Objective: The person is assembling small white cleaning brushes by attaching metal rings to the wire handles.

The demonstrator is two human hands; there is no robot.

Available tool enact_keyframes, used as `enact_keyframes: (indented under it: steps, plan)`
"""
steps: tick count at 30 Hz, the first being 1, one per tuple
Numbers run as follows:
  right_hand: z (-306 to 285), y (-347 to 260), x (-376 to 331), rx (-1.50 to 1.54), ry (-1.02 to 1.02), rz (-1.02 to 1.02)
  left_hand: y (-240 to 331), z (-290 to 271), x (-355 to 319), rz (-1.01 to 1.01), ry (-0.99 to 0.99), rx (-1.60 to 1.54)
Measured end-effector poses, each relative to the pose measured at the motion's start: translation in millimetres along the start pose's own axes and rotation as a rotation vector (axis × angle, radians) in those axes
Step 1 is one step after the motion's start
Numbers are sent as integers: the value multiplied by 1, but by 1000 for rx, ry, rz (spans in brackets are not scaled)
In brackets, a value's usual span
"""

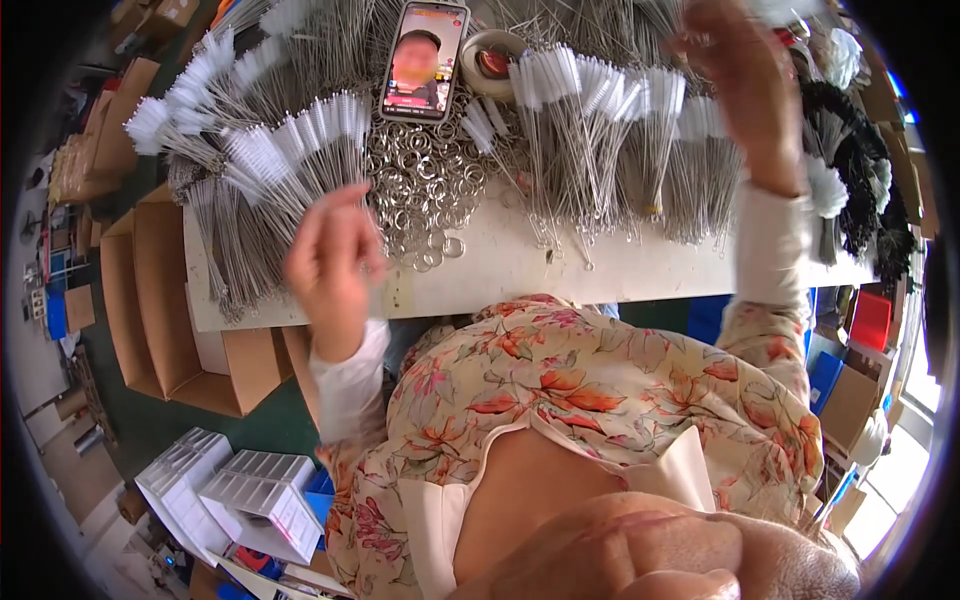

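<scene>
My left hand (330,262) pinches thin, springy wire brushes (290,165) by their stems; right hand (745,85) grip unclear, blurred.

Brush bundles (610,140) and metal rings (425,175) crowd the table (620,270); its near edge lies bare.

- left hand (335,262) at centre left, fingers curled, over wire brushes (270,150);
- right hand (745,90) raised at upper right, blurred;
- metal rings (425,175) and phone (425,60) on the surface (520,270)
</scene>
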State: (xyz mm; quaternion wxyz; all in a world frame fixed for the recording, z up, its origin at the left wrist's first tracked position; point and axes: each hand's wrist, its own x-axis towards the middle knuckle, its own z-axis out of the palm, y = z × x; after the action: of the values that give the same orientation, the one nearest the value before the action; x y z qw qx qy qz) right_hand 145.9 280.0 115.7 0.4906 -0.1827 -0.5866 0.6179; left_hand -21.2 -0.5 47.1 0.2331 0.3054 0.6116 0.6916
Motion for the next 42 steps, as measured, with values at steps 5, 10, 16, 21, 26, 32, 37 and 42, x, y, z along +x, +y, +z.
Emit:
enact_keyframes:
  steps: [5,10,16,21,26,32,37,42]
  plan:
    - [67,44,-99,149,-635,568,-14,65,8,93,-247,-55]
    - [95,48,-137,47,-506,105,-36,29,2,525,-63,298]
    - [94,84,-158,660,-283,701,-31,41,-32,665,68,430]
    - [88,70,-142,824,-185,679,-40,17,-35,815,-91,693]
    - [79,36,-150,-428,-745,197,-6,-6,-13,635,-200,41]
    - [82,43,-184,-379,-843,168,-34,-7,-51,395,-532,95]
    - [71,21,-189,3,-951,795,-23,-15,-65,509,-567,210]
    - [39,8,-182,-101,-920,934,-31,8,-51,602,-721,225]
